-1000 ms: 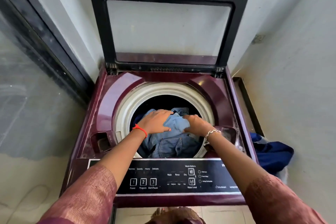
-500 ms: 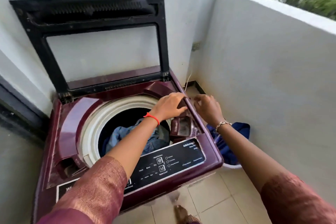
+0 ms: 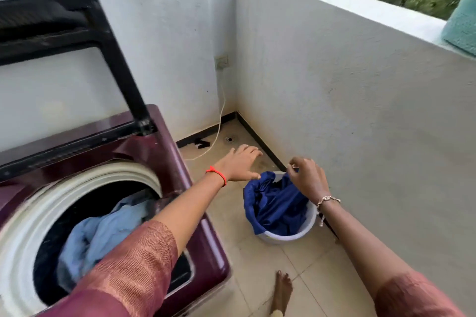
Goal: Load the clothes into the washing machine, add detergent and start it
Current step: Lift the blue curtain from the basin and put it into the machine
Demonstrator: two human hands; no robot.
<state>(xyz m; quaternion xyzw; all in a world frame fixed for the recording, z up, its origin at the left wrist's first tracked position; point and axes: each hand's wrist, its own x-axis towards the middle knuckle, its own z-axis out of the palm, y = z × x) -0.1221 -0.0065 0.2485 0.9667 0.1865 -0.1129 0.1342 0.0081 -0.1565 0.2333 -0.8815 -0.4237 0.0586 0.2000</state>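
Head view: both hands, left [image 3: 240,162] and right [image 3: 307,177], outstretched, empty, above the tub [image 3: 288,235].

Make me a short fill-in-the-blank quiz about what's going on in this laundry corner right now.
1. The washing machine has its lid ____.
2. The white tub on the floor holds a dark ____ garment.
3. The right hand is over the tub; the left hand wears a ____ wrist thread.
4. Inside the drum lies light blue clothing, next to the person's ____ arm.

Missing words: open; blue; red; left
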